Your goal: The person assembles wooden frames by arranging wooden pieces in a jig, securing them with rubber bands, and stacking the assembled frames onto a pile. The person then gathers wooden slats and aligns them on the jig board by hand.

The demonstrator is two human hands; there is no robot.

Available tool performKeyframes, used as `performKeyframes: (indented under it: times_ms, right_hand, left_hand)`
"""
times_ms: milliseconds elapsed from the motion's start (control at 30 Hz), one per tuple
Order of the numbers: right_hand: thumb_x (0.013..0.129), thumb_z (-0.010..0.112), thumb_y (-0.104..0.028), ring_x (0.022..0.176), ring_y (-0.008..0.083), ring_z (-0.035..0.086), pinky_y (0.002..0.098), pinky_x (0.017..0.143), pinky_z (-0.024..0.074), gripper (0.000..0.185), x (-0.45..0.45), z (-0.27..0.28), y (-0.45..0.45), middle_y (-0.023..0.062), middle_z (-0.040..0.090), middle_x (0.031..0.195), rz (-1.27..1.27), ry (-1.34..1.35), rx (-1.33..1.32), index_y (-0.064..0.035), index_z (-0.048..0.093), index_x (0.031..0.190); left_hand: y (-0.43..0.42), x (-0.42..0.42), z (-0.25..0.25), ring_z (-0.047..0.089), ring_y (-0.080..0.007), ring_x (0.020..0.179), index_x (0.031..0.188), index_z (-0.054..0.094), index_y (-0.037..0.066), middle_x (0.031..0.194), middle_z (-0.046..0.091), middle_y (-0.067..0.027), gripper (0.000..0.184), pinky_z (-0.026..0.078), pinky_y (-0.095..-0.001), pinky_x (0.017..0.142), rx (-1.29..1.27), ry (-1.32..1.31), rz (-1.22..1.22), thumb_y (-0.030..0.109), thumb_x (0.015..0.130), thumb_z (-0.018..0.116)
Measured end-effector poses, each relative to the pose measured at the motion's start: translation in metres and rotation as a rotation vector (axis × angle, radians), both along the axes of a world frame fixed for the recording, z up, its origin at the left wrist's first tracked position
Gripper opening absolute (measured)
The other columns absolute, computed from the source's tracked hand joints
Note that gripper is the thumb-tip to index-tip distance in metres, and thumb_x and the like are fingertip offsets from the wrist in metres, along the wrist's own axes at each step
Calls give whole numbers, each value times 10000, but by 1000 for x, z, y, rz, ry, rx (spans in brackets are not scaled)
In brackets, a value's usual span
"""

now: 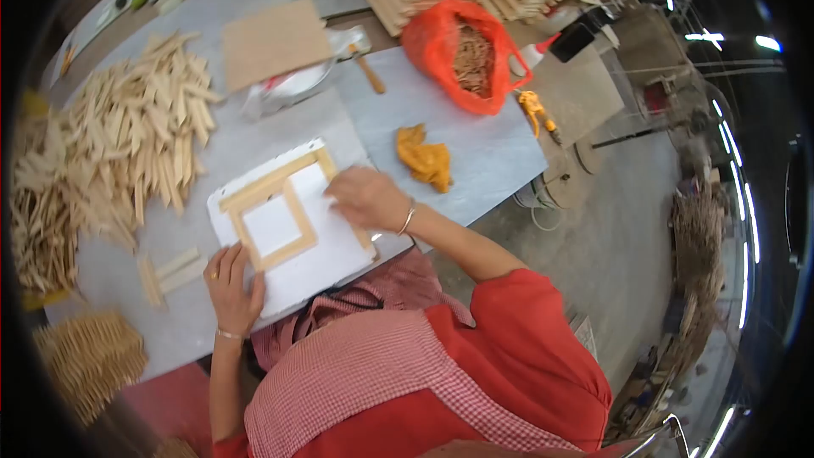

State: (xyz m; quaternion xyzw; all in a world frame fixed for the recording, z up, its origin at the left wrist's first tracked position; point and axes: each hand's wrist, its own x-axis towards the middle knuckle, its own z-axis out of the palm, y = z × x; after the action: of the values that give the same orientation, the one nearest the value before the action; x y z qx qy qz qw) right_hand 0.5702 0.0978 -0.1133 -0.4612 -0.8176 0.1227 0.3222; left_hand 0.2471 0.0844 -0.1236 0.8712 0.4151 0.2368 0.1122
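A small square wooden frame (292,249) lies on a white board (335,259) on the table in front of me. Light wooden strips (265,181) run along the board's far and right sides. My left hand (233,293) rests at the board's left edge, fingers stretched out beside the frame's near left corner. Over the right strip is my right hand (370,198), its fingers curled together. Whatever they may hold is hidden. Two short wooden pieces (151,281) lie left of my left hand.
A large heap of wooden slats (140,127) covers the table's left side, above stacked small pieces (89,360). Beyond the board are a brown panel (275,42), a yellow cloth (423,158), a red bag (426,38) of small brown bits and a yellow tool (534,110).
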Motion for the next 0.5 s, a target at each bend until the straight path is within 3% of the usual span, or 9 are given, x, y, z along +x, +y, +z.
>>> performKeyframes:
  times_ms: [67,133,167,233,433,500]
  right_hand:
    - [747,673,-121,790,277,585,387,691,483,129,54,19,15,91,590,815,-329,-82,181,-75,628,859]
    - [775,641,-110,778,285,587,391,674,485,86,118,26,24,100,588,801,-672,-56,121,-76,631,854]
    - [791,622,-107,796,285,591,395,683,490,87,156,24,31,100,581,792,-751,-112,239,-81,636,873]
    - [793,605,-98,830,282,602,389,710,507,118,207,25,40,96,588,811,-961,-292,166,-83,646,902]
    - [801,570,-104,869,280,615,406,751,524,144,253,13,62,96,604,876,-1058,-757,-119,-80,660,910]
    - [807,569,-113,868,279,621,416,747,523,140,254,21,61,104,609,896,-1081,-612,-145,-75,658,909]
  left_hand:
    - [-1,1,-2,461,-357,1135,1164,544,-8,1207,541,-149,472,335,-466,981,-4,-1,11,136,726,645]
    - [-1,2,0,456,-358,1138,1166,540,-8,1204,540,-150,480,332,-465,985,-20,1,13,140,722,647]
    - [-1,2,1,452,-358,1141,1168,537,-8,1201,539,-151,488,328,-464,988,-48,8,25,143,718,649]
    - [-2,2,2,442,-357,1145,1173,533,-5,1201,536,-152,502,323,-461,994,-62,15,31,147,710,654]
    - [-2,7,9,443,-352,1135,1173,535,2,1201,535,-152,498,324,-454,996,-111,2,64,132,711,663]
    - [-2,7,12,451,-348,1126,1169,537,2,1197,537,-152,484,335,-448,990,-130,-40,53,113,715,665]
